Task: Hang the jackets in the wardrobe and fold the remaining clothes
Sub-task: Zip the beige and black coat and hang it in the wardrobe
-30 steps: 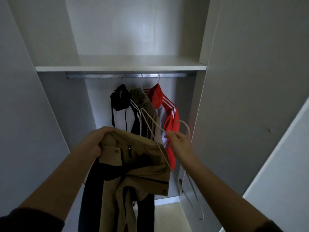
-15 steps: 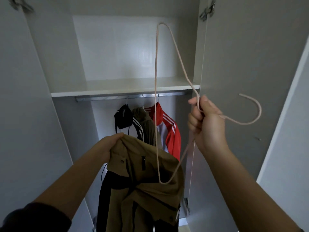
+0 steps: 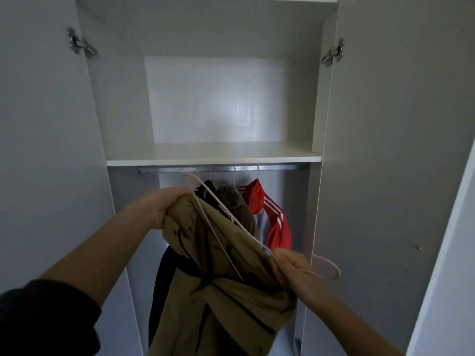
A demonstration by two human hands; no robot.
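**Lowering the hanger (image 3: 232, 218) onto the jacket (image 3: 218, 291)**

Half a second ago the right hand (image 3: 293, 268) held it upright and high. Now it pinches the neck low and the wire lies across the cloth, so threading has likely begun. The long axis runs from lower right to upper left, tip by the collar, hook pointing right. The left hand (image 3: 164, 206) clamps the collar. The jacket hangs before the wardrobe (image 3: 213, 160), below the rail (image 3: 180, 170), unhung.

a dark sleeve (image 3: 46, 317) pushed up on the left arm; both forearms bare; no rings or watch visible
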